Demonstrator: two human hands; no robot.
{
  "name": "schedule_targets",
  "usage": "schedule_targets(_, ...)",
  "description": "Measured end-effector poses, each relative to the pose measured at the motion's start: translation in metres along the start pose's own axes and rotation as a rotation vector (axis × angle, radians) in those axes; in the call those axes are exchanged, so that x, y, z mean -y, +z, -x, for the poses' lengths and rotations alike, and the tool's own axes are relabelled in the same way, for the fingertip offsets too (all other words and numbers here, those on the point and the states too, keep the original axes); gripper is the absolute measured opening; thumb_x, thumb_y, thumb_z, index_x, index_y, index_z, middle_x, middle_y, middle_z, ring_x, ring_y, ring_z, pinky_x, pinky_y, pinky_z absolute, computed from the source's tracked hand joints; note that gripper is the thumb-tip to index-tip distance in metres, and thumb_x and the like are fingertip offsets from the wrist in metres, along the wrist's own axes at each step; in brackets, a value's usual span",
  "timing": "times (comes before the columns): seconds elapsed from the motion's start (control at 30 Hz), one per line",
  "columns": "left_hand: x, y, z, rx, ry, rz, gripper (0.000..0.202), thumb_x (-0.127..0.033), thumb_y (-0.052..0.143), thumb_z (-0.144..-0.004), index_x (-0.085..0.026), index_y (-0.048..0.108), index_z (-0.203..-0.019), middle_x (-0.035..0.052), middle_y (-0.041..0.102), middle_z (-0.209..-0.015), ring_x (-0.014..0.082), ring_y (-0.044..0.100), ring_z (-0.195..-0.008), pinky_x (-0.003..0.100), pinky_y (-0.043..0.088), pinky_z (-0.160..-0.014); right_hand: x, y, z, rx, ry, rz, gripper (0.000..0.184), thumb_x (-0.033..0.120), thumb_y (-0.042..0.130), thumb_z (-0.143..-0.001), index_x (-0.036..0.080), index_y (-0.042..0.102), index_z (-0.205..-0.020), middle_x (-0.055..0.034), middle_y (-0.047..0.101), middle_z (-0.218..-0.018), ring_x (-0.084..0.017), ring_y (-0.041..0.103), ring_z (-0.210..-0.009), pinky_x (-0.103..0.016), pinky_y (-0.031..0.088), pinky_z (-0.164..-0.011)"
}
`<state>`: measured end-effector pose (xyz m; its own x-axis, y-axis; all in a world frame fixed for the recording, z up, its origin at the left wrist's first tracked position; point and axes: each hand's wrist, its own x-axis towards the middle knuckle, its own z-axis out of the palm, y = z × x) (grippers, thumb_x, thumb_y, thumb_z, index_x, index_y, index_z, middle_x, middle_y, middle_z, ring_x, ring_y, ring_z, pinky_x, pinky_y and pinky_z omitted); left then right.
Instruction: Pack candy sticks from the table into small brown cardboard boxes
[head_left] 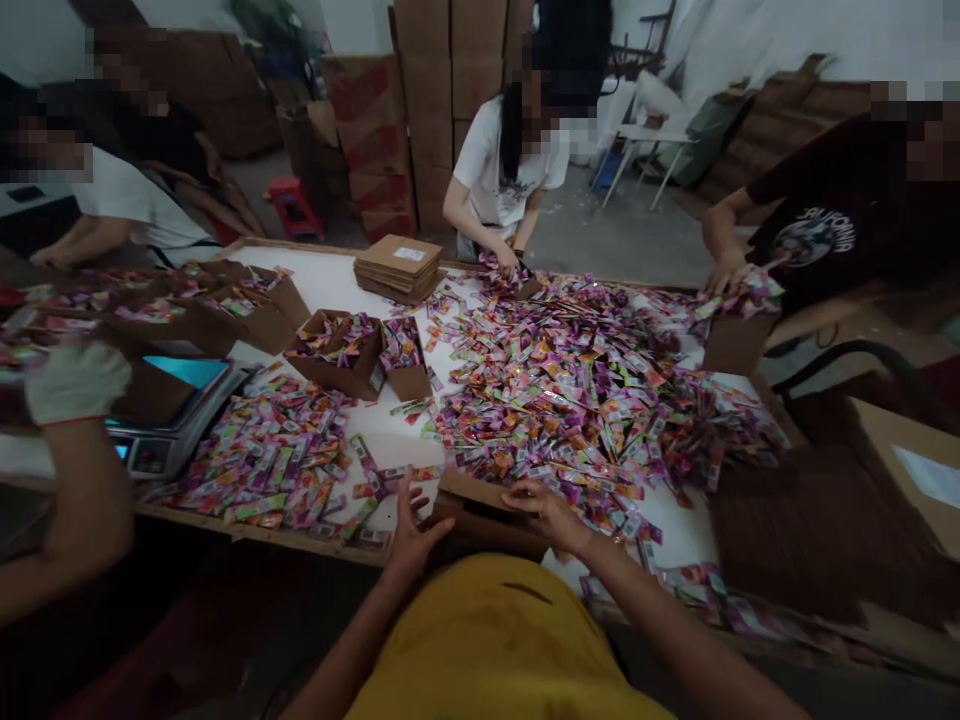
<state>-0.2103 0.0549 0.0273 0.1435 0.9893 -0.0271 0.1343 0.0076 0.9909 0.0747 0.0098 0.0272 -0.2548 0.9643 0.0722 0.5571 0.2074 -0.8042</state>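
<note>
A small brown cardboard box [487, 535] stands at the table's near edge, right in front of my yellow shirt. On its left side is my left hand [414, 530], fingers stretched apart and the thumb against or very near the box. My right hand [547, 512] grips the upper right edge of the box, fingers bent over the flap. The inside of the box is mostly dark. Just beyond it spreads a big heap of small purple, orange and green packets [562, 380], some lying close to both hands.
Filled boxes [337, 350] and a cardboard stack [397, 268] stand farther back. At left are another packet pile [277, 440], a scale [176, 430] and a co-worker's gloved hand [79, 380]. Flat cardboard [817, 530] lies right. Other people work around the table.
</note>
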Motion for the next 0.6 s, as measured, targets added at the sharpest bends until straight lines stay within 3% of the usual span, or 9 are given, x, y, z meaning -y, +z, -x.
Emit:
schedule_targets(0.1, -0.011, -0.001, -0.009, 0.238, 0.221, -0.267, 0.060, -0.041, 0.074, -0.074, -0.025, 0.058, -0.129, 0.0106, 0.048, -0.139, 0.0273, 0.045, -0.131, 0.044, 0.036, -0.111, 0.009, -0.021, -0.010, 0.240, 0.061, -0.017, 0.037, 0.044, 0.058, -0.087, 0.024, 0.072, -0.116, -0.0084, 0.059, -0.122, -0.020, 0.056, -0.111, -0.034, 0.043, -0.101)
schedule_targets(0.17, -0.017, 0.002, -0.017, 0.244, 0.231, -0.396, 0.046, -0.039, 0.072, -0.077, -0.021, 0.065, -0.119, 0.0105, 0.060, -0.124, 0.0266, 0.052, -0.122, 0.044, 0.039, -0.108, 0.020, -0.023, -0.015, 0.285, 0.156, 0.027, 0.038, 0.048, 0.053, -0.091, 0.022, 0.076, -0.106, -0.0099, 0.060, -0.117, -0.020, 0.058, -0.106, -0.033, 0.045, -0.097)
schedule_targets(0.27, -0.024, 0.016, -0.023, 0.137, 0.161, -0.701, 0.040, -0.030, 0.070, -0.079, -0.016, 0.064, -0.116, 0.0139, 0.061, -0.118, 0.0308, 0.053, -0.119, 0.048, 0.046, -0.099, 0.034, -0.006, -0.014, 0.162, 0.237, 0.208, 0.030, 0.045, 0.069, -0.082, 0.022, 0.078, -0.100, -0.0090, 0.059, -0.112, -0.022, 0.056, -0.105, -0.033, 0.045, -0.095)
schedule_targets(0.33, -0.027, 0.028, -0.022, 0.165, 0.211, -0.993, 0.028, -0.024, 0.065, -0.082, -0.018, 0.066, -0.109, 0.0166, 0.055, -0.130, 0.0376, 0.043, -0.131, 0.060, 0.040, -0.101, 0.038, 0.009, -0.008, 0.102, 0.227, 0.325, 0.031, 0.037, 0.076, -0.076, 0.025, 0.076, -0.105, -0.0082, 0.057, -0.118, -0.025, 0.053, -0.111, -0.035, 0.043, -0.098)
schedule_targets(0.43, -0.031, 0.041, -0.022, 0.343, 0.353, -1.279, 0.021, -0.018, 0.053, -0.089, -0.021, 0.067, -0.103, 0.0166, 0.046, -0.144, 0.0420, 0.032, -0.139, 0.078, 0.020, -0.102, 0.044, 0.022, 0.000, 0.133, 0.205, 0.482, 0.034, 0.036, 0.069, -0.083, 0.025, 0.071, -0.116, -0.0101, 0.054, -0.127, -0.029, 0.049, -0.116, -0.042, 0.041, -0.100)
schedule_targets(0.53, -0.034, 0.044, -0.031, 0.628, 0.444, -1.320, 0.029, -0.015, 0.044, -0.092, -0.019, 0.065, -0.111, 0.0182, 0.042, -0.149, 0.0351, 0.031, -0.143, 0.074, 0.012, -0.109, 0.055, 0.022, 0.000, 0.206, 0.215, 0.634, 0.036, 0.034, 0.065, -0.087, 0.016, 0.069, -0.118, -0.0156, 0.054, -0.127, -0.033, 0.050, -0.114, -0.047, 0.044, -0.096)
schedule_targets(0.6, -0.037, 0.044, -0.041, 0.870, 0.435, -1.271, 0.034, -0.030, 0.051, -0.092, -0.020, 0.060, -0.124, 0.0203, 0.035, -0.154, 0.0347, 0.028, -0.145, 0.073, 0.011, -0.110, 0.060, 0.019, -0.005, 0.212, 0.229, 0.644, 0.033, 0.033, 0.065, -0.087, 0.014, 0.071, -0.113, -0.0163, 0.056, -0.124, -0.034, 0.051, -0.113, -0.048, 0.044, -0.097)
